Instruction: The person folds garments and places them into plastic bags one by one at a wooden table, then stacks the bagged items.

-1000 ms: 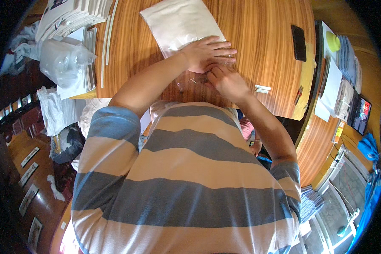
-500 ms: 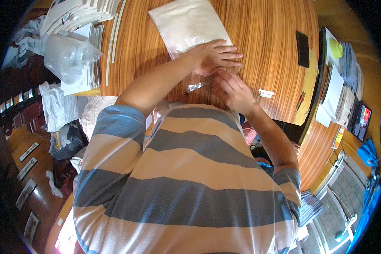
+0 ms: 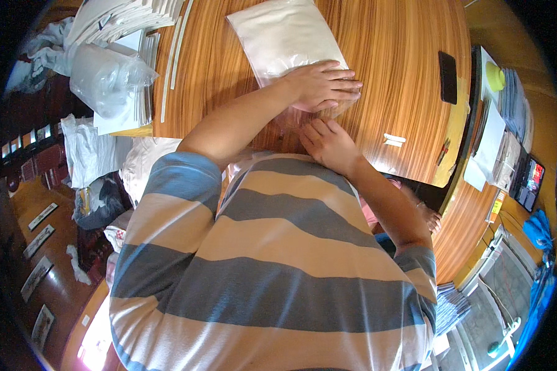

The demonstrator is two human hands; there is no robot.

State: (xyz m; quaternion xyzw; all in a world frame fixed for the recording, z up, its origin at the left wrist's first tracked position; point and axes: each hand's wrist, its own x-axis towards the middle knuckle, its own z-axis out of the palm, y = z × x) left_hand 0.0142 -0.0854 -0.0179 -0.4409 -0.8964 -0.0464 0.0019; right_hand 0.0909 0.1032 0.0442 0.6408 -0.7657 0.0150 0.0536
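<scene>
A flat clear plastic bag [image 3: 284, 34] with folded cream cloth inside lies on the wood-grain table. My left hand [image 3: 323, 88] rests palm down across its near end, fingers stretched out to the right. Just nearer to me, my right hand [image 3: 329, 145] is closed, its fingertips curled down by the bag's transparent near edge. Whatever sits between those fingertips is hidden; the clear film there is hard to make out.
Stacked papers [image 3: 127, 18] and a crumpled clear bag [image 3: 108, 80] occupy the left side. A black phone [image 3: 448, 77] and a small white object [image 3: 394, 140] lie on the right. Beyond the table's right edge stand folded stacks [image 3: 515, 99]. Another person's hand [image 3: 432, 217] partly shows at lower right.
My right hand has shifted left and slightly nearer along the bag's near edge, its fingers curling more. The shiny patch of film there no longer shows. My left hand stays on the bag.
</scene>
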